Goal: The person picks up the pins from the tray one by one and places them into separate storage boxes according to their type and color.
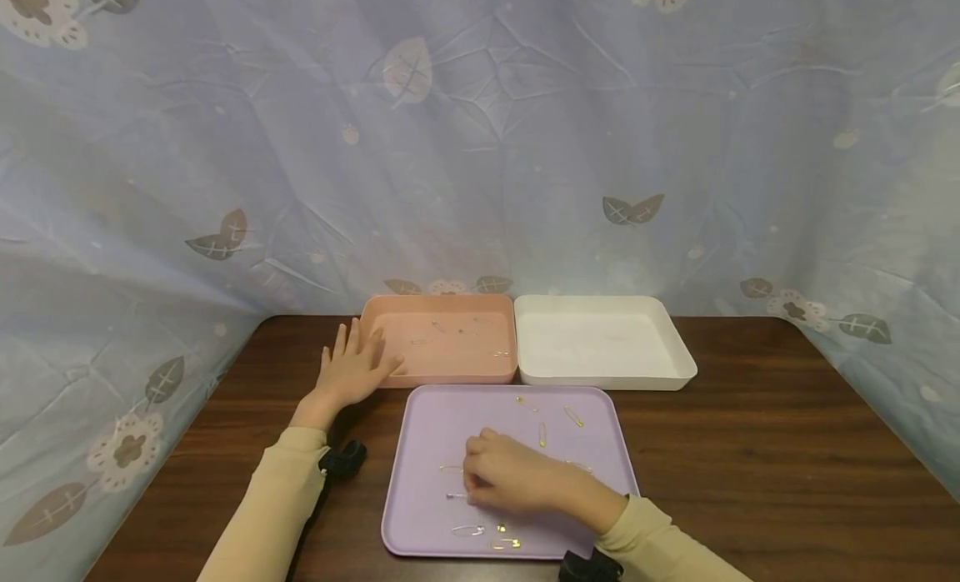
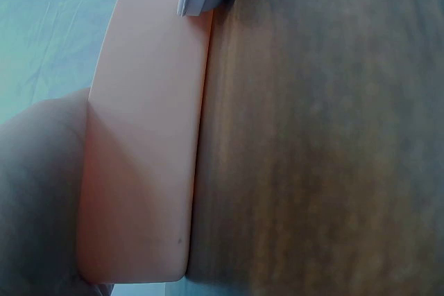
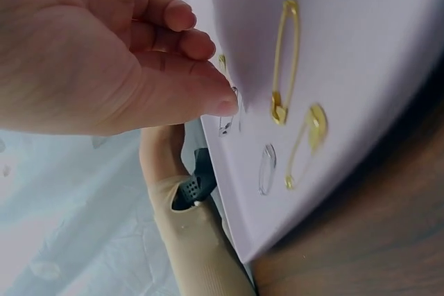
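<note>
Pins sorted: several silver pins [image 1: 417, 342] lie in the pink tray [image 1: 450, 380].
Pins left: gold pins [image 1: 542, 434] and at least two silver on the purple tray [image 1: 442, 415]; apparently partway.
Left hand [image 1: 348, 373]: fingers spread at the pink tray's edge.
Right hand [image 1: 510, 474]: fingers curled by a silver pin [image 1: 455, 496]; grip uncertain.
</note>
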A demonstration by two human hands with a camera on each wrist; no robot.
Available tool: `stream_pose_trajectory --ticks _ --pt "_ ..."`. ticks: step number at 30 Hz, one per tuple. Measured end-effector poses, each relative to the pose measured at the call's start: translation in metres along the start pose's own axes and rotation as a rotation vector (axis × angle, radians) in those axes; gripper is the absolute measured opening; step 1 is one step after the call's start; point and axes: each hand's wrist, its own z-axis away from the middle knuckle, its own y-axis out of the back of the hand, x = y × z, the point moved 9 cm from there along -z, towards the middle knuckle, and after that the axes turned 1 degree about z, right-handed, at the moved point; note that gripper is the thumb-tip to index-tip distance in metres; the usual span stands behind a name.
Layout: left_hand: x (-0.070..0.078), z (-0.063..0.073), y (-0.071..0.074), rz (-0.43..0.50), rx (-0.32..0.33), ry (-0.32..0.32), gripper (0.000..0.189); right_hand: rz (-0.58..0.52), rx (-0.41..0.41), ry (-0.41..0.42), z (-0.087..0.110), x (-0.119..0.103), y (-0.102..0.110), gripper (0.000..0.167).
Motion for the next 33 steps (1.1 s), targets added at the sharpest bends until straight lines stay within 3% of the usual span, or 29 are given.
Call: stream_pose_trajectory --ticks 10,22,33 --pt "-0.001 0.001 0.000 0.009 -0.004 0.002 0.085 -0.019 0.078 -0.026 0.002 0.014 0.015 0.012" --pt "0.000 0.001 0.001 0.012 -0.001 -0.001 0.084 0.027 0.274 0.004 0.010 0.028 0.053 0.014" --pt "-0.001 -0.001 -0.001 0.005 -0.002 -0.001 0.085 0.041 0.413 -0.050 0.018 0.046 0.073 0.012"
